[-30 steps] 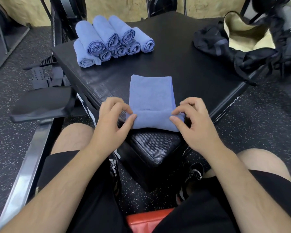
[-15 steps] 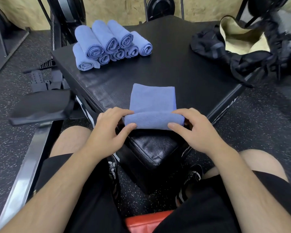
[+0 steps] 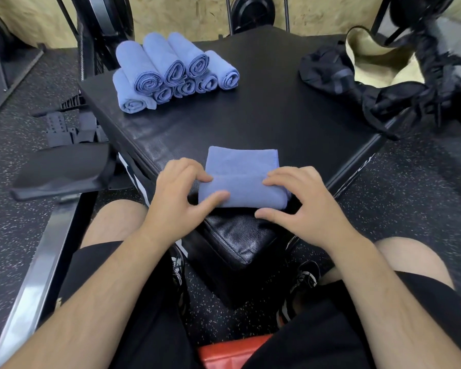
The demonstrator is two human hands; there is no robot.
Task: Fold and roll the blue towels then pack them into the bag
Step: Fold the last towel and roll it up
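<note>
between the hands: a soft, napped blue towel [image 3: 244,182] is lying on the box's near corner, its near end wound into a thick roll and its far part lying flat and rectangular.
left hand [image 3: 176,198]: is gripping the roll's left end, fingers curling over the top, thumb pressing the front.
right hand [image 3: 304,206]: is gripping the right end, curled fingertips bearing on top, thumb reaching along below.
beyond the left hand: rolled towels [image 3: 171,73] are lying stacked in two tiers, spiral ends showing.
beyond the right hand: a slack black bag [image 3: 330,73] with pale lining is gaping open.
surface: a padded black box [image 3: 264,113] with woven-grain vinyl is standing on a speckled rubber floor [image 3: 423,195].
</note>
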